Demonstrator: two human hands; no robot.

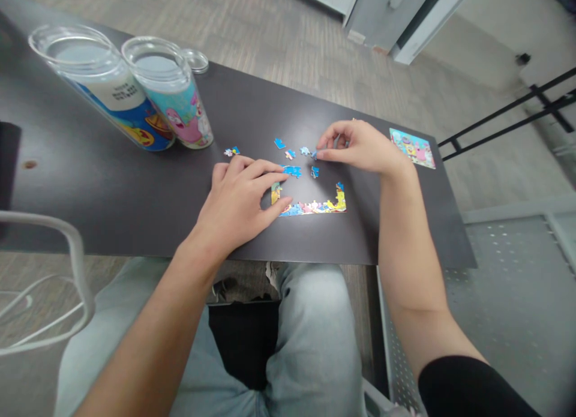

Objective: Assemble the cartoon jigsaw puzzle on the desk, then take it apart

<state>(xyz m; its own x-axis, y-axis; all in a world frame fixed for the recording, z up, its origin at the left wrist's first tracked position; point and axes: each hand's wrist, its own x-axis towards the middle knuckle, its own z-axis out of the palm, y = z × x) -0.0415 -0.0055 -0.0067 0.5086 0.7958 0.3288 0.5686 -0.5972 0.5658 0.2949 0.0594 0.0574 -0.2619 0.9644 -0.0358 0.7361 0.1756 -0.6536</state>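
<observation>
My left hand (240,195) lies spread on the dark table. Its fingertips touch a short strip of joined blue puzzle pieces (293,171), and its thumb rests by the left side of a partly joined puzzle border (315,208), covering some of it. Thumb and forefinger of my right hand (355,146) are pinched on a small blue puzzle piece (314,155). Close around lie a loose blue piece (279,143), a pink-and-white piece (290,155), a pale blue piece (305,150) and a dark blue piece (315,172).
Two clear-lidded canisters with cartoon prints, a blue one (130,120) and a turquoise one (180,108), stand at the left. More pieces (232,151) lie beyond my left hand. A colourful picture card (413,148) is near the table's right end. A white cable (74,243) hangs at lower left.
</observation>
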